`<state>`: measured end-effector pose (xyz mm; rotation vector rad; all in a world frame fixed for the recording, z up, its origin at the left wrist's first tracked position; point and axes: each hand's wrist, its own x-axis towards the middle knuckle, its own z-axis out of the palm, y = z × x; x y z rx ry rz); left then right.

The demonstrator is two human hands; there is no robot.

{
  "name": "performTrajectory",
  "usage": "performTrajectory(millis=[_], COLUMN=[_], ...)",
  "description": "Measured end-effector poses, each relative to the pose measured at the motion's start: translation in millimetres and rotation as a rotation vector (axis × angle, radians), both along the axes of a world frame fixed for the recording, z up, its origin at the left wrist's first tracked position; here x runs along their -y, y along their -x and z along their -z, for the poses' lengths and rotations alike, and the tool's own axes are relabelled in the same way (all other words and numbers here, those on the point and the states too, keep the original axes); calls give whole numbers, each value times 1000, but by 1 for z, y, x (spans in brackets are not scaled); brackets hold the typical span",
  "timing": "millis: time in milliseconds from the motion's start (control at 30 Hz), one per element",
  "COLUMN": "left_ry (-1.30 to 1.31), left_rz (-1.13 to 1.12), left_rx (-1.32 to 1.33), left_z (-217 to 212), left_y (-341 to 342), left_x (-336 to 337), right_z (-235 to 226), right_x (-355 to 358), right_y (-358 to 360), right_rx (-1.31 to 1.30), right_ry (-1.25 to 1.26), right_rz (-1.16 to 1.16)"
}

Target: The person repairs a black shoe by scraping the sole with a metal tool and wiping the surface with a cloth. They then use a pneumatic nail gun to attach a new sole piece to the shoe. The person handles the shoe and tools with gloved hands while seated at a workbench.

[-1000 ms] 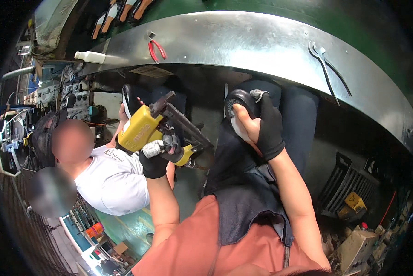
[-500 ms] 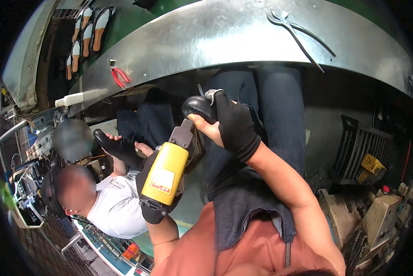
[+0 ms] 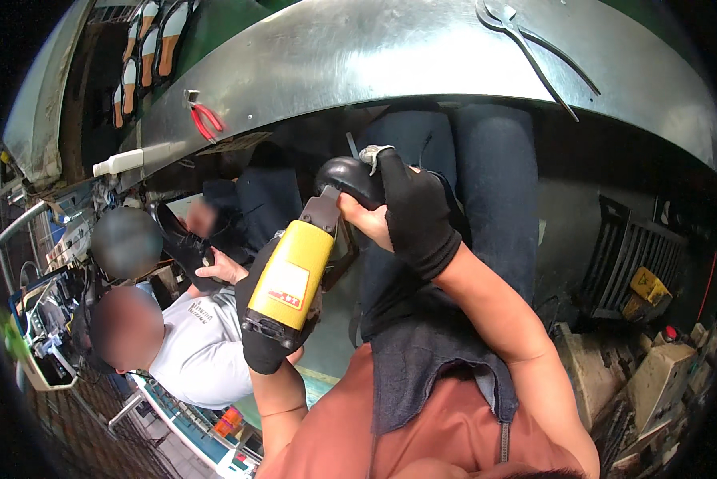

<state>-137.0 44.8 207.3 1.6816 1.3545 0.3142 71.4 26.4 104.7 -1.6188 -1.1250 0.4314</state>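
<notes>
My left hand (image 3: 264, 345), in a black glove, grips a yellow staple gun (image 3: 292, 275); its fingers are mostly hidden behind the casing. The dark metal nose of the gun meets the near edge of a black shoe (image 3: 349, 177) with a glossy rounded toe. My right hand (image 3: 414, 209) holds that shoe in a black fingerless glove, the bare thumb lying close to the nose. Pale wrapping covers a fingertip on the shoe's far side. Most of the shoe is hidden behind the hand. A thin metal rod (image 3: 352, 144) sticks up beyond the toe.
Long-handled pincers (image 3: 526, 49) and red-handled pliers (image 3: 205, 120) lie on the metal bench (image 3: 334, 60). A white bottle (image 3: 120, 163) stands out at its left end. Several shoes (image 3: 169, 38) line up beyond. At left, a co-worker in a white shirt (image 3: 202, 351) holds a black shoe (image 3: 184, 249).
The staple gun and my left hand have shifted slightly up and right, nose closer against the shoe. My right hand moved slightly right. The co-worker's shoe and hands have changed position.
</notes>
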Motion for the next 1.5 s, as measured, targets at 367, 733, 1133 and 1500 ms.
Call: performTrajectory(millis=[367, 733, 1133, 1500], left_ry=[-181, -178, -442, -396], left_rz=[293, 280, 401, 362], left_rx=[-156, -84, -88, -127], left_z=[-11, -6, -20, -10], left_y=[-4, 2, -10, -3], left_x=[0, 13, 22, 21], right_z=[4, 2, -4, 3], right_x=[1, 8, 12, 11], right_y=[7, 9, 16, 15], right_rx=[21, 54, 58, 74], right_ry=[-4, -24, -32, -26], right_rz=[18, 10, -14, -2])
